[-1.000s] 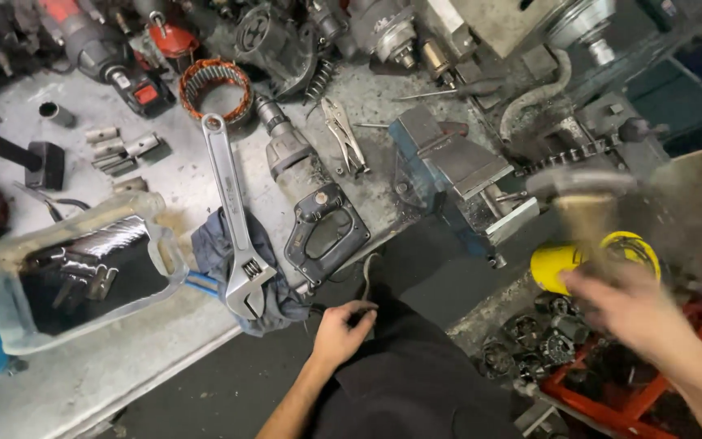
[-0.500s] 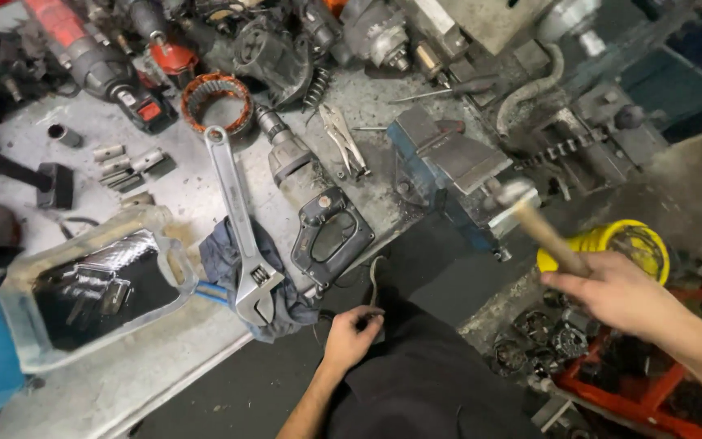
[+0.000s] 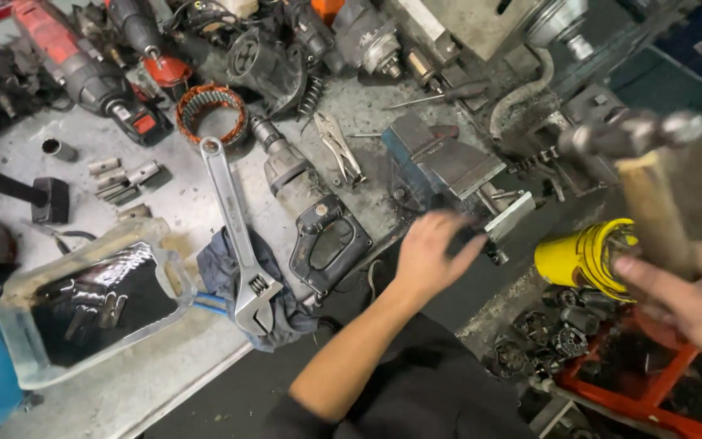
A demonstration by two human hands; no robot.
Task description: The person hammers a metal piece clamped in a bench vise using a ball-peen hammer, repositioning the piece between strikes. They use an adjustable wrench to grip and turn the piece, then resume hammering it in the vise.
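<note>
A wooden-handled hammer with a blurred metal head (image 3: 639,175) is standing raised at the right edge, above a yellow drum (image 3: 582,256). The right hand (image 3: 692,305) is gripping its handle, fingers wrapped around the wood. The left hand (image 3: 432,252) is reaching, fingers loosely spread and holding nothing, just beside the blue bench vise (image 3: 444,167). A long silver adjustable wrench (image 3: 237,236) is lying on a dark rag (image 3: 225,272).

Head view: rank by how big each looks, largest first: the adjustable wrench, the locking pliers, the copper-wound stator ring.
1. Adjustable wrench, plainly longest.
2 and 3. Locking pliers and stator ring: too alike to rank; the pliers look longer, the ring wider.
</note>
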